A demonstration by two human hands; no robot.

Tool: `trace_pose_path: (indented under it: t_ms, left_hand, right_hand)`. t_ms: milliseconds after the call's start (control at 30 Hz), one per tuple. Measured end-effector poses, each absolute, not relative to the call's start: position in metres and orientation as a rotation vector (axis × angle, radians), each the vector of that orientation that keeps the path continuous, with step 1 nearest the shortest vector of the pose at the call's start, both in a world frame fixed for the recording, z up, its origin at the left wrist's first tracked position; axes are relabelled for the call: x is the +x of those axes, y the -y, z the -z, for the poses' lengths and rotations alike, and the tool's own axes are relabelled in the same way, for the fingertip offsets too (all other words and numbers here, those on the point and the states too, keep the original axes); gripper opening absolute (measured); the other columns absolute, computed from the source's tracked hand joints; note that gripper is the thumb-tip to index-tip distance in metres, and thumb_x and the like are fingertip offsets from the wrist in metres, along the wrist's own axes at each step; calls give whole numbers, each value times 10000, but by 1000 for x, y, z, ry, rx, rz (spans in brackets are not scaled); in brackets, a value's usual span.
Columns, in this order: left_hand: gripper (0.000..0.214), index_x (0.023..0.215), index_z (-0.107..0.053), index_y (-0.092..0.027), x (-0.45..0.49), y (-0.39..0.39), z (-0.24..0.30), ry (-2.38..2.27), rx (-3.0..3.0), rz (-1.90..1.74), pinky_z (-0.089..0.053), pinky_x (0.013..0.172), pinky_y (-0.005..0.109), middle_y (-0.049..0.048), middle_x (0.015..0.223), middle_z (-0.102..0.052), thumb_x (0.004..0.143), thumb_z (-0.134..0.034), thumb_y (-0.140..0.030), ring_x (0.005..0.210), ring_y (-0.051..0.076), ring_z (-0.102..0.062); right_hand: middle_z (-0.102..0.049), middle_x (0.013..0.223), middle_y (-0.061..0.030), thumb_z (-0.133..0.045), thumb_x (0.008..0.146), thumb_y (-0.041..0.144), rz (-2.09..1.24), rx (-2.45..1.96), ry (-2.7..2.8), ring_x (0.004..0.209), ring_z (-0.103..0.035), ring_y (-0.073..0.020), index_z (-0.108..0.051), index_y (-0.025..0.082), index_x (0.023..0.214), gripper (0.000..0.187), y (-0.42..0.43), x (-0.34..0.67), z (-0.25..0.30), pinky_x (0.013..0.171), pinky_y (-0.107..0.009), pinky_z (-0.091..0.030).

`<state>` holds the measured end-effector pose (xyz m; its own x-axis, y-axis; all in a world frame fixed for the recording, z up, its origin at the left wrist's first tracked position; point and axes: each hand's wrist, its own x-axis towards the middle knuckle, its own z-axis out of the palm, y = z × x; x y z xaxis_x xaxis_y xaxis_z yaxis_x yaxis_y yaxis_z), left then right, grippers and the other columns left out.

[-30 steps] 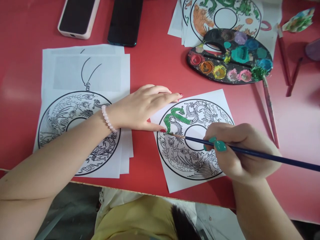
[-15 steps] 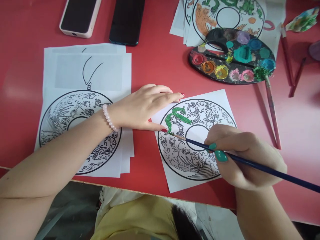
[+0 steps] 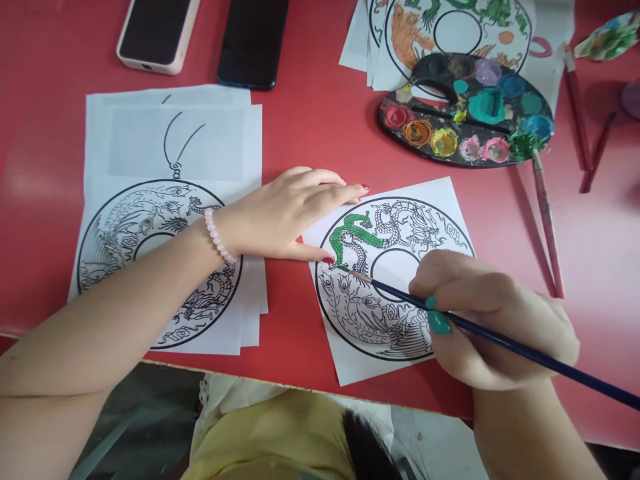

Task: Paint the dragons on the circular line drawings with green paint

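A thin blue paintbrush [image 3: 480,333] is pinched between the thumb and fingers of my right hand [image 3: 495,320]. Its tip touches the green-painted dragon's lower end, on a sheet of paper [image 3: 350,367] printed with a round dragon-and-phoenix drawing. Only part of one dragon [image 3: 340,240] is green; the rest is black outline. My left hand [image 3: 300,210] lies flat with fingers spread, its thumb and fingertips on the sheet's upper left edge. The right hand covers the drawing's lower right part.
A black paint palette [image 3: 465,110] holds several colours, with a second brush [image 3: 547,227] leaning on it. Printed sheets [image 3: 250,147] lie under my left forearm. Two phones [image 3: 155,33] are at the back left. Painted sheets [image 3: 355,50] and red-handled brushes [image 3: 577,113] lie behind.
My right hand has shifted slightly right and down, tilting the brush handle lower. The brush tip stays at nearly the same spot. My left hand has not moved.
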<state>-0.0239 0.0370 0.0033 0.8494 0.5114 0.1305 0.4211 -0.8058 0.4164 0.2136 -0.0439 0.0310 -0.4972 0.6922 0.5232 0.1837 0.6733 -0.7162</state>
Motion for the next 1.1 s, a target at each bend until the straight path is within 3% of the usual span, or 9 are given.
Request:
trace_pose_path:
  t_ms: [1100]
  left_hand:
    - [811,1443,-295,-171,-24,-37,-2,-692,2647,-329,-305,1034,457,163,1362,-455,797,-700,-447,1259,322,-411]
  right_hand:
    - [-412,678,-5,-448,623,-44,-690,-740,2020,579,-463,-132,-462,192,722,256,46,215,-32,464,-310,-358]
